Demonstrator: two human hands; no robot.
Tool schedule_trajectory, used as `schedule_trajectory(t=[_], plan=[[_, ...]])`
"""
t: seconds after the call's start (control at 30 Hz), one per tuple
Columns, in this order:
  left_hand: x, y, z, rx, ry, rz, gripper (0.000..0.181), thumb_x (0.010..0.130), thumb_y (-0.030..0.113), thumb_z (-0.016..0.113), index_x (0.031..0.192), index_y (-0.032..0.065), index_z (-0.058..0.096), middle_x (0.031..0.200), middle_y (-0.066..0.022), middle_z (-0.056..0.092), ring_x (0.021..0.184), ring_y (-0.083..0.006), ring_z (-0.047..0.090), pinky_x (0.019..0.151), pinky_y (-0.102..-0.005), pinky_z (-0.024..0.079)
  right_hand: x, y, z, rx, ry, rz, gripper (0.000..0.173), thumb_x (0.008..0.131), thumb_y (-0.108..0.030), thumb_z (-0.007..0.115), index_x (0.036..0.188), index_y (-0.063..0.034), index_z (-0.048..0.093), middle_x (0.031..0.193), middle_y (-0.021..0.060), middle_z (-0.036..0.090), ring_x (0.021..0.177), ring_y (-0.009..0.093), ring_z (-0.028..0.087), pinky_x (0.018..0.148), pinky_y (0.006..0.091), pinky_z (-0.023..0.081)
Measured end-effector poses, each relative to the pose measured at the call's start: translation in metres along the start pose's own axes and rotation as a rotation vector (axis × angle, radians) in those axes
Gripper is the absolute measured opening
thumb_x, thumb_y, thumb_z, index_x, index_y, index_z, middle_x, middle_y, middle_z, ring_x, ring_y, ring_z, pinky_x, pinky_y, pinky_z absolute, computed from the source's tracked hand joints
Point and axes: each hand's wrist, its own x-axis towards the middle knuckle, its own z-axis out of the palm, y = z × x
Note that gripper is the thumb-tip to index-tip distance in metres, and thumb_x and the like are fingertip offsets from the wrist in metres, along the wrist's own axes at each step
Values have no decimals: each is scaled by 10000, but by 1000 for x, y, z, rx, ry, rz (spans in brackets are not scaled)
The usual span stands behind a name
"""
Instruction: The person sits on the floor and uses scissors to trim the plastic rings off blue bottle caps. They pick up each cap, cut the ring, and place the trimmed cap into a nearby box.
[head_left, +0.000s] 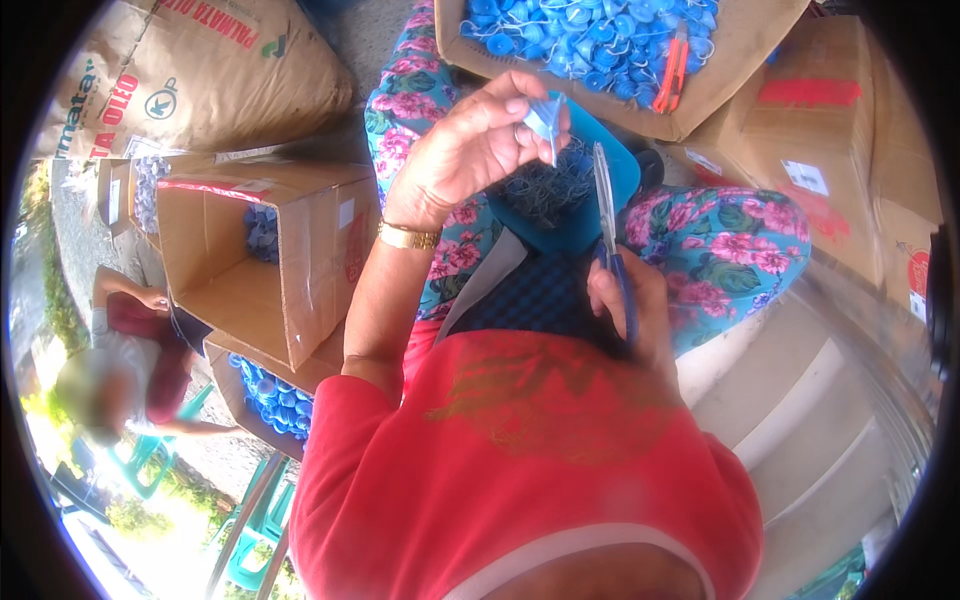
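My left hand (461, 139), with a gold watch band (409, 235) at the wrist, pinches a small light-blue cone-shaped piece (545, 120) between thumb and fingers. In my right hand (645, 296) is a pair of scissors (605, 199) with blue handles, its blades pointing away from my body and lying close together. The blades are apart from the blue piece. Below both hands, a teal plastic tub (628, 161) sits between my legs and holds a tangle of thin dark strands (551, 191).
Ahead, a cardboard box (709, 105) is heaped with blue cone-shaped pieces (577, 41); an orange utility knife (672, 71) lies on them. More cardboard boxes (262, 191) flank me, and a large printed paper sack (217, 75) is at upper left. Another person (142, 352) sits at left.
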Motion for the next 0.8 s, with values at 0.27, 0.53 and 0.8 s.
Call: schedule_trajectory(t=[0.27,0.53,0.8], plan=[[-12,-10,28,23,10,-80,245,876,221,486,1045,47,518,976,-121,527,849,-213,548,955,-415,444,-10,6,2,-72,-3,-93,302,879,-287,659,796,-20,545,609,27,523,551,93,490,515,259,398],[-22,-44,-2,2212,506,18,177,767,135,558,901,20,539,775,-128,602,632,-290,650,614,-426,529,-9,1,3,12,101,-105,301,905,-292,624,786,-27,542,613,28,532,551,84,497,513,249,400],[-26,-16,23,523,224,-205,289,916,218,512,1071,-5,613,1013,-87,603,812,-130,536,752,-292,469,-12,10,3,-53,32,19,336,878,-313,658,792,-11,541,606,30,505,565,88,451,519,258,370]])
